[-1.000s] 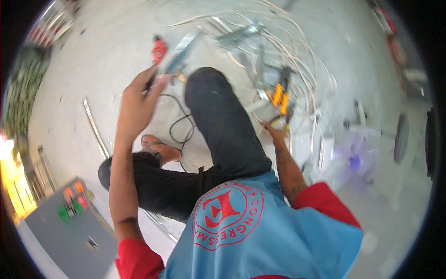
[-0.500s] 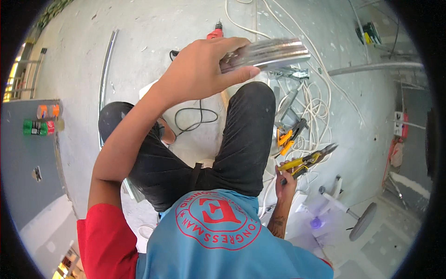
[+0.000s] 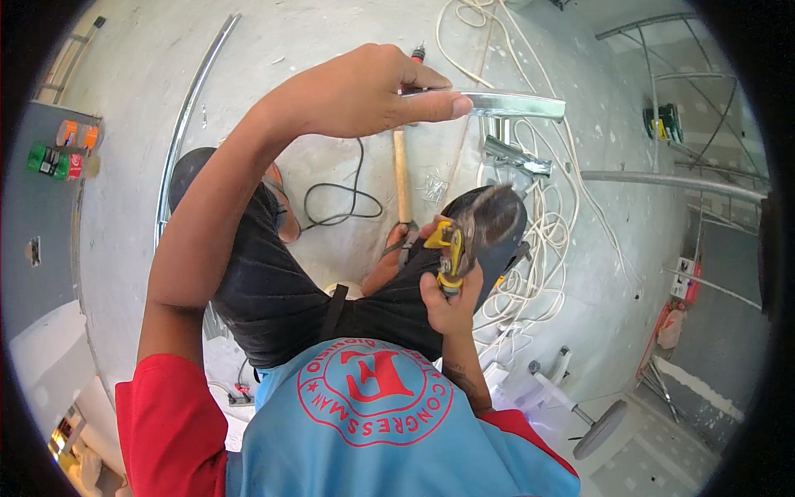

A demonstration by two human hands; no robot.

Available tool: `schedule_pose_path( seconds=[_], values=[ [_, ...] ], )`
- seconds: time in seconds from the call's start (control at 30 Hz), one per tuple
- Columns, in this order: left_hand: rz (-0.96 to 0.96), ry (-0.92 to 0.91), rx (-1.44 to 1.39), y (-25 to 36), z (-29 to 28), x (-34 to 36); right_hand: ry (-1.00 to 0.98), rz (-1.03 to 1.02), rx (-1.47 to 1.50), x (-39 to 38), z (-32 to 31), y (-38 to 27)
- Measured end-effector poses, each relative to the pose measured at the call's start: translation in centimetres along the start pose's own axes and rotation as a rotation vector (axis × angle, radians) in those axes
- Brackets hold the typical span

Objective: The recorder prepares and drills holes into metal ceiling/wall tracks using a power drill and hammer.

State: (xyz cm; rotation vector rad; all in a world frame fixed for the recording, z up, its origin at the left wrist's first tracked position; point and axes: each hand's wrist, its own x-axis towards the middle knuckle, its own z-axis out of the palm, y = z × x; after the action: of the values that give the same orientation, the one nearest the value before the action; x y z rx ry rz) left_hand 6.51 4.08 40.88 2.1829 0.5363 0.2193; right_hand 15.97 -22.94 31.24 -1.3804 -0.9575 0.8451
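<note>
My left hand (image 3: 360, 93) is closed on a shiny metal channel (image 3: 520, 105), which points right from between thumb and fingers, above the floor. Yellow-handled tin snips (image 3: 452, 253) are gripped in my right hand (image 3: 455, 308) over my right thigh. Their blades point up and right, blurred by motion, and stand apart from the channel. Beyond the blades, short metal offcuts (image 3: 517, 157) lie on the floor below the channel's free end.
A wooden handle (image 3: 402, 178) lies between my feet, beside small loose screws (image 3: 434, 189). White cable (image 3: 551, 228) is heaped right of my knee. A black cord (image 3: 335, 222) loops by my left foot. Along the left runs a long metal channel (image 3: 189, 112). A drill (image 3: 418, 55) is partly hidden behind my left hand.
My right hand has brought the tin snips up and left, from beside my right leg to over the thigh. My left hand still holds the channel, now turned more edge-on. The view has shifted.
</note>
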Motion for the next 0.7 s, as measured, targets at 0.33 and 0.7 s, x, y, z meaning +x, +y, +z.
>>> schedule_pose_path(
  seconds=[0.33,0.7],
  values=[
    [0.163,0.136,0.082,0.0,-1.0,-0.9,0.095,0.073,-0.214,2.9,0.5,-0.3],
    [0.137,0.124,0.054,-0.1,-0.8,-1.1,0.094,0.113,-0.143,2.9,0.9,0.2]
  ],
)
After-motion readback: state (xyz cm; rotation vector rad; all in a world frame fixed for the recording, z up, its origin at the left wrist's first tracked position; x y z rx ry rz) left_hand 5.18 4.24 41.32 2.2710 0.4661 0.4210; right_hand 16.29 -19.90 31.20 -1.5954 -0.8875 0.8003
